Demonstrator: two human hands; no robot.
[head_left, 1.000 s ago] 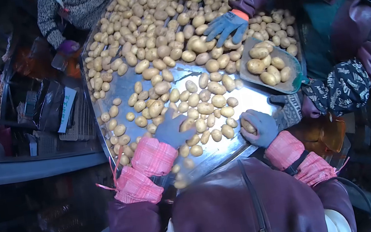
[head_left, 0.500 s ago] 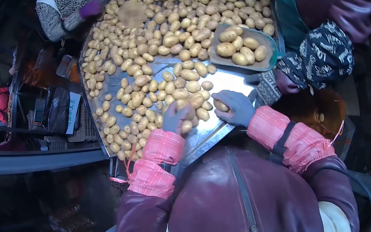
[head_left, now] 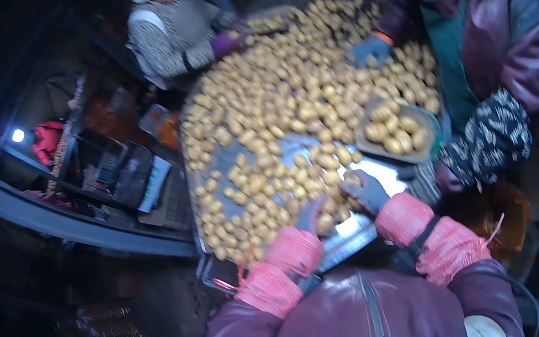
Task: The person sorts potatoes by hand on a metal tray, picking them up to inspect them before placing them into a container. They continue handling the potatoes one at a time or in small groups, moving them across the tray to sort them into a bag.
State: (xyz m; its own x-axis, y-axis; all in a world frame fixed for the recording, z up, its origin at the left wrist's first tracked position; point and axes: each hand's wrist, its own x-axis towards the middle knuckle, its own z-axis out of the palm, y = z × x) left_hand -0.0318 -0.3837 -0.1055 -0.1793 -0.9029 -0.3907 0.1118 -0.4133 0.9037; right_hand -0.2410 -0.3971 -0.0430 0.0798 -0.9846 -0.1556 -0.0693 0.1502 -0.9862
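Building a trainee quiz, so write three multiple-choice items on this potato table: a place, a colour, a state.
1. Where is the shallow grey scoop of potatoes? A) at the right edge of the shiny metal table B) on the floor C) on a shelf
2. What colour are the wearer's cloth sleeve covers? A) green B) pink C) white
3. How is the wearer's dark-gloved left hand? A) raised high B) down among small yellow potatoes C) pocketed
Answers: 1 A, it lies by the co-worker at right; 2 B, both forearms show pink; 3 B, potatoes surround it.
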